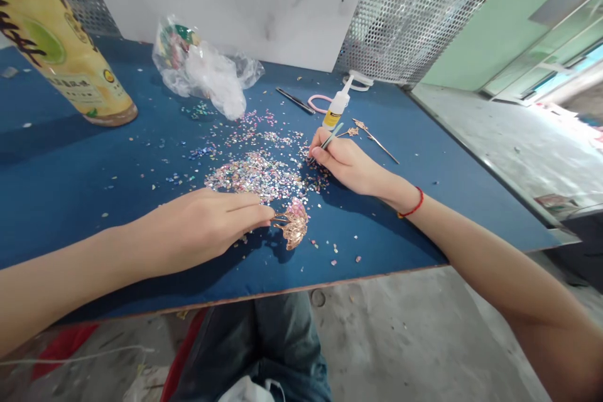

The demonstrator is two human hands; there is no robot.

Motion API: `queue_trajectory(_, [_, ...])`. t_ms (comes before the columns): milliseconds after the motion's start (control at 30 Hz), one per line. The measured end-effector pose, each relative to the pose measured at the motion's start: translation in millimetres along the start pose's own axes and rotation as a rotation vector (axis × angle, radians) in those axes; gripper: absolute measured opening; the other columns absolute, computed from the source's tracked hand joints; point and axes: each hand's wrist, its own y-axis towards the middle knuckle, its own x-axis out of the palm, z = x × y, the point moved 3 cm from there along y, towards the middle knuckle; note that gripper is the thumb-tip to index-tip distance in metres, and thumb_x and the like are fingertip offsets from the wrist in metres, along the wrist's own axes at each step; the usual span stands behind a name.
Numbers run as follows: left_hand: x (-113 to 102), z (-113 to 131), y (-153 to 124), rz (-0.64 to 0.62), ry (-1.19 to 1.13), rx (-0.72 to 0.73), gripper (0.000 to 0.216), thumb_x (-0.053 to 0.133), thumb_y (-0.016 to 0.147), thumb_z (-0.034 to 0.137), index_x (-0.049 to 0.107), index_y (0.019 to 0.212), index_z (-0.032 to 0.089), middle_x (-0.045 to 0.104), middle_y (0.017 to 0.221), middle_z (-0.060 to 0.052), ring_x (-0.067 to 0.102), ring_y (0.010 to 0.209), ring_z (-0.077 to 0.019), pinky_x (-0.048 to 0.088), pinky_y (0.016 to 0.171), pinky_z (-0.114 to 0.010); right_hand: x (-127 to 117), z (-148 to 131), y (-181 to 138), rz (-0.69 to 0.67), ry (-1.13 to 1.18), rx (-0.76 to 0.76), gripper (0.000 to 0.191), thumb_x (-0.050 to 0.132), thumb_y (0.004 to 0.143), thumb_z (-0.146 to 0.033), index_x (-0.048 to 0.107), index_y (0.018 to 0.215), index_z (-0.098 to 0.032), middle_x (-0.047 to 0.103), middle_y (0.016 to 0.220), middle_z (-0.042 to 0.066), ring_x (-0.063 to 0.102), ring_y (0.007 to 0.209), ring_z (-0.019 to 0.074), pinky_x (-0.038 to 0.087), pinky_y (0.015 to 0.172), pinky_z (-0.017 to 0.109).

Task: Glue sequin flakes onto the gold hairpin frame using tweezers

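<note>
My left hand [219, 223] pinches the thin stem of a gold, fan-shaped hairpin [294, 232] just above the table's near edge. Pink glittery flakes cover part of the ornament's upper side. Closed around a pair of tweezers [328, 143], my right hand [346, 160] rests beyond it, the tips down among loose flakes. A heap of shiny multicoloured flakes [259, 174] spreads between and behind both hands. Behind my right hand stands a small white glue bottle [337, 107] with a yellow label. Gold hairpins [377, 138] lie just right of that bottle.
A tall yellow bottle [70, 50] stands at the back left of the blue table [155, 292]. Crumpled clear plastic bags [207, 69] lie against the white back panel. A black pen [294, 100] and a pink ring [319, 102] are near the glue bottle. Perforated metal [414, 6] rises behind.
</note>
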Motion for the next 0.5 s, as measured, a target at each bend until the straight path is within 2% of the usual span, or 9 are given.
queue_trajectory(233, [1.6, -0.2, 0.4, 0.001, -0.003, -0.002, 0.028, 0.035, 0.1, 0.012, 0.062, 0.107, 0.016, 0.071, 0.09, -0.004, 0.067, 0.07, -0.0133, 0.047, 0.061, -0.023, -0.7, -1.0, 3.0, -0.011, -0.006, -0.047, 0.023, 0.034, 0.103, -0.034, 0.042, 0.085, -0.022, 0.047, 0.077, -0.001, 0.044, 0.07, 0.0133, 0.037, 0.069, 0.031])
queue_trajectory(500, [0.3, 0.7, 1.4, -0.01, 0.021, -0.006, 0.031, 0.031, 0.102, 0.015, 0.062, 0.105, 0.017, 0.072, 0.089, -0.004, 0.067, 0.067, -0.0133, 0.046, 0.058, -0.024, 3.0, 0.3, 8.2, -0.023, -0.034, 0.019, 0.024, 0.033, 0.102, -0.038, 0.041, 0.086, -0.022, 0.047, 0.076, -0.001, 0.043, 0.067, 0.0132, 0.036, 0.068, 0.031])
